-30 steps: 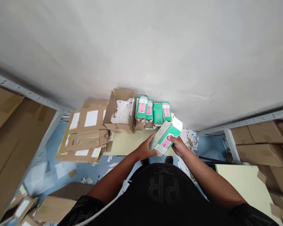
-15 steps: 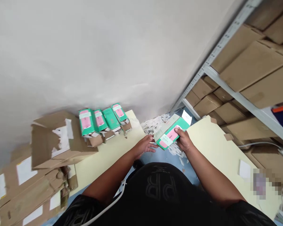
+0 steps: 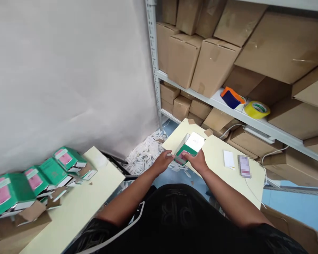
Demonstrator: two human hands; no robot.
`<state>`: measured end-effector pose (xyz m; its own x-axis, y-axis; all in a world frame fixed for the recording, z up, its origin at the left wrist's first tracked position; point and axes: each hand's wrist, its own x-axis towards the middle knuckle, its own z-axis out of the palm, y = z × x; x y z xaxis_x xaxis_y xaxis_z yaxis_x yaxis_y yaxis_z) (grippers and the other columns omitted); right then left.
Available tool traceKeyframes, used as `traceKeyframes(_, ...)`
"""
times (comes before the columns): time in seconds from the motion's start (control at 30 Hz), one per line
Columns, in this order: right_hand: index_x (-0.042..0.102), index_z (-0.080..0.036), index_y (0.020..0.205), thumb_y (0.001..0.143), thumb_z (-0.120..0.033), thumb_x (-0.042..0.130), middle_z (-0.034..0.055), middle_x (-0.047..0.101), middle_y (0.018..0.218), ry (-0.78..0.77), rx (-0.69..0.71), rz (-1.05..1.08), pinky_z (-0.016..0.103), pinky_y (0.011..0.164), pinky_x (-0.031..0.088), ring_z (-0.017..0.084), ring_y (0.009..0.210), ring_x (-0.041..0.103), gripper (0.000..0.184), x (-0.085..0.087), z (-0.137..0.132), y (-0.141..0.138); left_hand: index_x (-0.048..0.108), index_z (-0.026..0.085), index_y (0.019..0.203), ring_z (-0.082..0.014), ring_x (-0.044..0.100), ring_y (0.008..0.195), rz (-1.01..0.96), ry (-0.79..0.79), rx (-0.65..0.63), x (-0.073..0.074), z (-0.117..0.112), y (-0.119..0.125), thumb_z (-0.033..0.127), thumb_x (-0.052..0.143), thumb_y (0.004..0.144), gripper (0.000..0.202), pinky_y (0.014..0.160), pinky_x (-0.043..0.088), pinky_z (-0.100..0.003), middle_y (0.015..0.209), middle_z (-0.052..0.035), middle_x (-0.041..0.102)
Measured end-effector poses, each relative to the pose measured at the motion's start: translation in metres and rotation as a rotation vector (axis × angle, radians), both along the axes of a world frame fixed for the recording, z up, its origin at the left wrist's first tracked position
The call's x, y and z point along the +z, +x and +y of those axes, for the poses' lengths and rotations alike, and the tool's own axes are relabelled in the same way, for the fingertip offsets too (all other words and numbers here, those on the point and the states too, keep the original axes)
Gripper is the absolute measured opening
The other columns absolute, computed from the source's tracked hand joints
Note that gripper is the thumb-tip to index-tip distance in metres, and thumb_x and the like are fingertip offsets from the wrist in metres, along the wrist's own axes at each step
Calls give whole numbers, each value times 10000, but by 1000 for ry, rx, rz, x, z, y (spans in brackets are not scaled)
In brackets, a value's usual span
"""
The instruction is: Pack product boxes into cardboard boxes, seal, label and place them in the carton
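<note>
A green box (image 3: 180, 158) with a pink panel and a white end flap (image 3: 194, 141) is held in front of me, over the gap between two tables. My right hand (image 3: 197, 161) is closed round its near right side, with the thumb pressed on the pink panel. At the box's left edge my left hand (image 3: 163, 161) has its fingertips pinched together against the cardboard; the exact grip is partly hidden. Several similar green boxes (image 3: 53, 171) stand in a row on the left table (image 3: 82, 197), with torn brown and white flaps at their near ends.
White paper scraps (image 3: 141, 155) are heaped on the floor by the wall. The right table (image 3: 214, 169) bears a white card (image 3: 228, 159) and a blurred-out item (image 3: 245, 166). Behind it, a metal shelf (image 3: 196, 90) holds brown cartons (image 3: 214, 65) and a yellow tape roll (image 3: 257, 110).
My view has swung right, bringing more shelf into sight. The held box has turned, its white flap now towards the right table. My left fingers, spread before, have closed in at the box's edge.
</note>
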<state>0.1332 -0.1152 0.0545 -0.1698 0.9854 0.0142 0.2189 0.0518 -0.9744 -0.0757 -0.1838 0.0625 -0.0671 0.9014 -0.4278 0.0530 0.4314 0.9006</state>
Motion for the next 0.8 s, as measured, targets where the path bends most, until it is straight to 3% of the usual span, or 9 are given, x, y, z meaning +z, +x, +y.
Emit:
traceKeyframes(0.07, 615, -185, 1271, 679, -542, 851, 126, 770, 1125, 20, -41, -110, 454, 834, 584, 331, 1006, 718, 730, -7, 10, 22, 633, 188, 1317, -271, 654, 1133, 185, 127, -58, 13, 27, 15, 488, 621, 926, 493, 968, 540, -419, 1332, -142, 644)
traceKeyframes(0.17, 582, -205, 1301, 658, -549, 859, 124, 757, 1150, 26, -74, -254, 458, 831, 579, 346, 1022, 714, 780, -17, 20, 40, 621, 202, 1359, -235, 643, 1082, 282, 394, -240, 39, 66, 30, 458, 616, 923, 506, 863, 564, -362, 1456, -144, 550)
traceKeyframes(0.3, 540, -234, 1337, 694, -466, 829, 107, 744, 1166, 40, -70, -324, 415, 838, 571, 316, 1019, 716, 742, -32, 33, 47, 716, 220, 1182, -233, 610, 1111, 310, 675, -514, 59, 101, 42, 310, 656, 887, 314, 983, 521, -385, 1253, -99, 663)
traceKeyframes(0.4, 529, -218, 1315, 715, -407, 787, 111, 740, 1144, 45, -122, -348, 390, 812, 565, 298, 978, 719, 680, -48, 46, 51, 746, 215, 1028, -244, 604, 1135, 298, 755, -655, 48, 117, 44, 299, 632, 921, 178, 1050, 481, -408, 1139, -86, 692)
traceKeyframes(0.5, 523, -205, 1289, 738, -389, 752, 120, 731, 1139, 19, -205, -386, 381, 796, 559, 293, 970, 717, 625, -66, 60, 53, 741, 201, 1006, -224, 630, 1074, 321, 723, -717, 23, 137, 41, 345, 531, 1000, 254, 1000, 503, -372, 1105, -89, 675)
traceKeyframes(0.6, 494, -212, 1317, 741, -364, 750, 125, 717, 1180, -25, -240, -428, 386, 819, 555, 295, 1008, 708, 648, -81, 75, 47, 711, 215, 1158, -224, 642, 1015, 484, 675, -799, 4, 163, 39, 342, 518, 998, 281, 960, 513, -359, 1130, -83, 637)
traceKeyframes(0.7, 471, -205, 1352, 761, -334, 748, 145, 689, 1245, -64, -223, -459, 406, 872, 546, 301, 1056, 695, 665, -92, 89, 36, 616, 254, 1367, -267, 639, 1062, 648, 613, -935, -4, 190, 41, 314, 537, 969, 410, 979, 496, -382, 1220, -96, 618)
traceKeyframes(0.8, 465, -204, 1375, 780, -292, 739, 145, 672, 1274, -98, -184, -462, 414, 917, 538, 292, 1091, 685, 661, -102, 98, 28, 609, 270, 1389, -316, 638, 1113, 723, 535, -1075, -10, 214, 44, 291, 572, 926, 465, 997, 479, -413, 1265, -110, 625)
